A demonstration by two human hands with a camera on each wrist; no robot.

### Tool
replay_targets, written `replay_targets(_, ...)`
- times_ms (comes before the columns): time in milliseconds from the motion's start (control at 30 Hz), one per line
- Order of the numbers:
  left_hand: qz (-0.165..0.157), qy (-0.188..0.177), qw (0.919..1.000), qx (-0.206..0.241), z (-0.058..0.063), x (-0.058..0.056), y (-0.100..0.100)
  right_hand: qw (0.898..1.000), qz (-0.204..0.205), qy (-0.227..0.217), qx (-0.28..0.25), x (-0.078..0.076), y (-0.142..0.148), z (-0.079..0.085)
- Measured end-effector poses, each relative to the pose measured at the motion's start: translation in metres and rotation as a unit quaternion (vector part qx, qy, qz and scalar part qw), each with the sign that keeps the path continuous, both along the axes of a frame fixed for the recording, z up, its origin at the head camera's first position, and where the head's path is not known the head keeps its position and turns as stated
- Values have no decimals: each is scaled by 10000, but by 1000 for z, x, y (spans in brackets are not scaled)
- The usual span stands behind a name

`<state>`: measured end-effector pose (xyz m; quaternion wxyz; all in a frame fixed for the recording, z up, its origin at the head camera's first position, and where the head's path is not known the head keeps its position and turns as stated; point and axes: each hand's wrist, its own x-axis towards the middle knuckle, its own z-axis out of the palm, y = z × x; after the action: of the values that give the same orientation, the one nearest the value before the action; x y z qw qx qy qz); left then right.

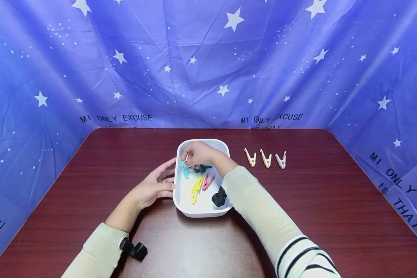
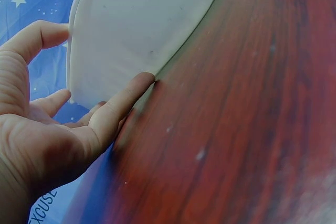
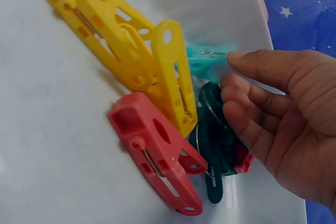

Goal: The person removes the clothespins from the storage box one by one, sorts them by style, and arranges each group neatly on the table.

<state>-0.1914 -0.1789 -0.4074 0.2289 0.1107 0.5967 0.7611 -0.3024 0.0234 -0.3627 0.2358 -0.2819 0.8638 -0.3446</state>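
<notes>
A white plastic tray [image 1: 201,213] stands on the table. My left hand [image 1: 156,187] rests against its left side, fingers spread and fairly straight; in the left wrist view fingertips touch its rim and lower wall. Inside the tray, my right hand [image 1: 199,153] pinches a turquoise clothespin [image 1: 184,170] near the left wall, thumb tip on it in the right wrist view. Beneath those fingers lie dark green clothespins [image 3: 210,129], partly hidden, with a small red piece [image 3: 243,160]. Yellow clothespins [image 1: 196,189] and a red clothespin [image 1: 207,182] lie nearer the front.
Right of the tray, three pale clothespins stand in a row: one on the left [image 1: 250,158], one in the middle [image 1: 265,159] and one on the right [image 1: 281,160]. A blue starred curtain [image 1: 194,77] hangs behind the dark red wooden table [image 1: 316,200].
</notes>
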Motion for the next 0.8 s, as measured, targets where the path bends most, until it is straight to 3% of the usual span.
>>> replay_targets(367,14,-71,10000,24,0,0,1,9997,231,-69,-66,2,-2,-4)
replay_targets(567,-22,-43,10000,52,1,0,1,9968,68,-570,-558,1,7,1)
replay_targets(800,-6,-38,10000,49,2,1,1,9908,-220,-568,-1207,-2,15,7)
